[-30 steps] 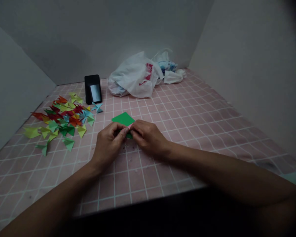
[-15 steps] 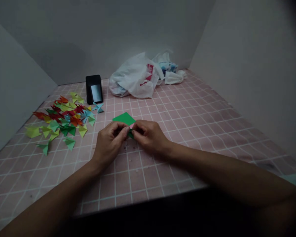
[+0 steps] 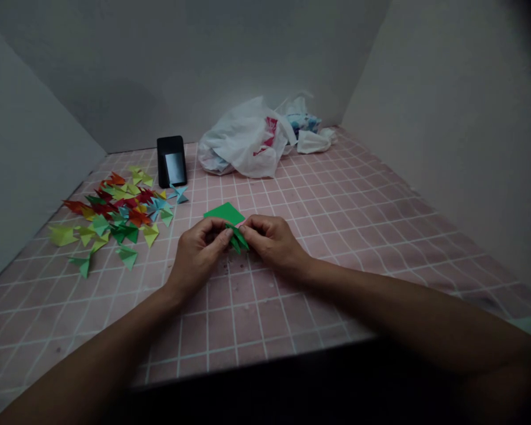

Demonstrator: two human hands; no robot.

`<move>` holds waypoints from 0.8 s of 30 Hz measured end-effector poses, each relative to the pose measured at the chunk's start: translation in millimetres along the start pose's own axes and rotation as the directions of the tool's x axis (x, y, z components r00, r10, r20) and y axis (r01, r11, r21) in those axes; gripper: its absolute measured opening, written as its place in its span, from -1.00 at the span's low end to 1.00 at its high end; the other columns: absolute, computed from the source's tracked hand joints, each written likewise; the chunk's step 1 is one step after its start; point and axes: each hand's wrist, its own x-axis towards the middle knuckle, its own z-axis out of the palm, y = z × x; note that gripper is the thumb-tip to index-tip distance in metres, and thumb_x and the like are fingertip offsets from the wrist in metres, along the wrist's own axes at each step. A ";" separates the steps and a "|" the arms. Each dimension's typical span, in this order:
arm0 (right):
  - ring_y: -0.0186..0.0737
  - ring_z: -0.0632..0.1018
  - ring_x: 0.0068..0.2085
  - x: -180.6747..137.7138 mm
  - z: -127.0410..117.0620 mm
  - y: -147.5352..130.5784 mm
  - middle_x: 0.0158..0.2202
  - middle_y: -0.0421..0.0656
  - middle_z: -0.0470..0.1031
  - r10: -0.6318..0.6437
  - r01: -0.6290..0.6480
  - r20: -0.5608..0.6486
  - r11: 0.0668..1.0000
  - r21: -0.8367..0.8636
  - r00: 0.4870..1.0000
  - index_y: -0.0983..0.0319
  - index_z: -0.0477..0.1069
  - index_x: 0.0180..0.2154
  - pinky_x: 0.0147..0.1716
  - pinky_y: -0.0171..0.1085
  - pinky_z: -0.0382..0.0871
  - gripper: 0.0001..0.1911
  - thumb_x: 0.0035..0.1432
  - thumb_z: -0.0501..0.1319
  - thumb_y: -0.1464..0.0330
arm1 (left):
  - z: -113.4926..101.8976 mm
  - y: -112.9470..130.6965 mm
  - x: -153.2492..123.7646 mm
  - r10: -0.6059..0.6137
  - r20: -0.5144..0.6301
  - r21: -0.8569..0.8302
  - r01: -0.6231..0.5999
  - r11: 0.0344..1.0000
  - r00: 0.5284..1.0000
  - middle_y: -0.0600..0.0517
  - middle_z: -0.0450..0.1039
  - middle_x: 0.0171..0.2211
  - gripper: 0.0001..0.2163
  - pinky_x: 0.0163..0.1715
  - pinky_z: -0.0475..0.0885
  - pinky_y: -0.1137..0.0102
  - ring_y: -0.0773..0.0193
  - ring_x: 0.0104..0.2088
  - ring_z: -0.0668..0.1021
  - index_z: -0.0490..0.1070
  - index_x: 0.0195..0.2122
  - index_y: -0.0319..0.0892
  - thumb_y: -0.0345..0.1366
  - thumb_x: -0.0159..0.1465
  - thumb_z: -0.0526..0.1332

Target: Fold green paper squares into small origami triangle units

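A small green folded paper piece (image 3: 237, 241) with pointed flaps is held between both hands, just above the table. Thumb and fingers of my left hand (image 3: 198, 248) pinch its left side. At its upper right edge, the closed fingertips of my right hand (image 3: 274, 243) grip it; the exact contact is partly hidden. Behind the hands lies a flat sheet of green paper (image 3: 223, 212), partly covered by the left fingers. A bit of pink shows beside it, between the hands.
Many-coloured folded paper pieces (image 3: 124, 231) are heaped at the left. A black phone-like device (image 3: 171, 159) stands behind them. Near the back wall lie a white plastic bag (image 3: 243, 139) and a blue-and-white package (image 3: 304, 123). A pink checked cloth (image 3: 358, 212) covers the table.
More of the green folded paper now shows below the fingertips, its flaps spread apart. My right hand's fingertips have moved slightly away from the left ones. The view has shifted slightly.
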 end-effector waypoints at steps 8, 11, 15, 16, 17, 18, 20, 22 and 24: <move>-0.39 0.38 -0.57 0.6 1.4 -0.7 -0.58 -0.31 0.35 0.131 -0.149 0.118 0.977 0.153 0.984 0.21 0.35 -0.42 -0.55 -0.36 0.21 -0.79 0.24 0.21 0.26 | -1.1 -3.7 1.5 -0.008 -0.036 -0.026 0.007 1.000 0.999 0.06 0.55 -0.39 -0.87 -0.39 0.46 0.41 0.32 -0.41 0.55 0.54 -0.28 -0.18 -0.24 0.21 0.36; -0.39 0.38 -0.59 0.0 2.5 -2.0 -0.60 -0.32 0.34 0.160 -0.176 0.103 0.969 0.174 0.982 0.20 0.34 -0.43 -0.58 -0.37 0.21 -0.79 0.23 0.22 0.29 | -1.2 -2.5 1.1 -0.011 -0.016 -0.108 0.009 0.994 1.000 0.06 0.56 -0.35 -0.84 -0.36 0.51 0.40 0.30 -0.39 0.58 0.53 -0.24 -0.17 -0.23 0.22 0.37; -0.40 0.38 -0.60 0.0 2.4 -2.6 -0.60 -0.32 0.35 0.168 -0.181 0.080 0.962 0.205 0.983 0.20 0.33 -0.44 -0.59 -0.37 0.22 -0.77 0.26 0.23 0.29 | -1.1 -1.2 0.1 -0.005 -0.002 -0.156 0.005 0.988 1.000 0.04 0.58 -0.28 -0.84 -0.28 0.55 0.37 0.29 -0.34 0.60 0.52 -0.18 -0.17 -0.25 0.25 0.35; -0.40 0.38 -0.60 0.3 2.2 -2.6 -0.60 -0.32 0.36 0.169 -0.181 0.074 0.959 0.219 0.983 0.20 0.33 -0.44 -0.59 -0.37 0.23 -0.76 0.27 0.23 0.29 | -1.0 -1.2 0.0 -0.008 -0.003 -0.160 0.007 0.987 1.000 0.03 0.58 -0.27 -0.84 -0.27 0.55 0.37 0.29 -0.33 0.60 0.53 -0.17 -0.17 -0.26 0.25 0.35; -0.40 0.38 -0.60 0.5 1.9 -2.5 -0.61 -0.32 0.36 0.168 -0.181 0.071 0.956 0.232 0.983 0.20 0.33 -0.43 -0.59 -0.37 0.23 -0.76 0.28 0.23 0.28 | -1.0 -1.4 0.0 -0.012 -0.003 -0.164 0.012 0.986 1.000 0.03 0.58 -0.26 -0.84 -0.27 0.55 0.38 0.30 -0.32 0.60 0.53 -0.17 -0.17 -0.26 0.25 0.35; -0.40 0.39 -0.60 0.8 1.6 -2.3 -0.61 -0.32 0.36 0.166 -0.179 0.073 0.953 0.246 0.983 0.21 0.33 -0.43 -0.58 -0.37 0.23 -0.76 0.29 0.22 0.28 | -1.0 -1.7 0.0 -0.014 -0.003 -0.171 0.013 0.985 1.000 0.03 0.58 -0.25 -0.83 -0.27 0.54 0.39 0.30 -0.31 0.59 0.53 -0.17 -0.17 -0.27 0.24 0.36; -0.40 0.40 -0.60 1.3 1.2 -2.0 -0.61 -0.31 0.37 0.158 -0.177 0.090 0.945 0.274 0.983 0.21 0.35 -0.42 -0.58 -0.38 0.25 -0.76 0.30 0.22 0.29 | -0.9 -2.2 0.2 -0.011 0.001 -0.185 0.011 0.983 1.000 0.04 0.57 -0.26 -0.83 -0.27 0.53 0.40 0.31 -0.31 0.58 0.53 -0.17 -0.17 -0.28 0.23 0.37; -0.41 0.41 -0.60 1.7 1.0 -1.7 -0.60 -0.31 0.39 0.152 -0.180 0.112 0.936 0.303 0.982 0.22 0.35 -0.41 -0.57 -0.38 0.26 -0.77 0.31 0.22 0.31 | -0.8 -2.3 0.4 -0.006 0.004 -0.192 0.007 0.981 1.000 0.05 0.56 -0.28 -0.84 -0.28 0.53 0.41 0.32 -0.33 0.57 0.53 -0.18 -0.16 -0.29 0.22 0.37; -0.42 0.43 -0.61 1.9 0.9 -1.5 -0.57 -0.30 0.43 0.154 -0.191 0.136 0.923 0.333 0.979 0.23 0.35 -0.40 -0.58 -0.38 0.27 -0.79 0.30 0.23 0.32 | -0.9 -1.8 0.6 -0.010 -0.001 -0.190 0.010 0.982 1.000 0.05 0.56 -0.29 -0.85 -0.28 0.52 0.41 0.32 -0.33 0.57 0.53 -0.19 -0.15 -0.30 0.22 0.38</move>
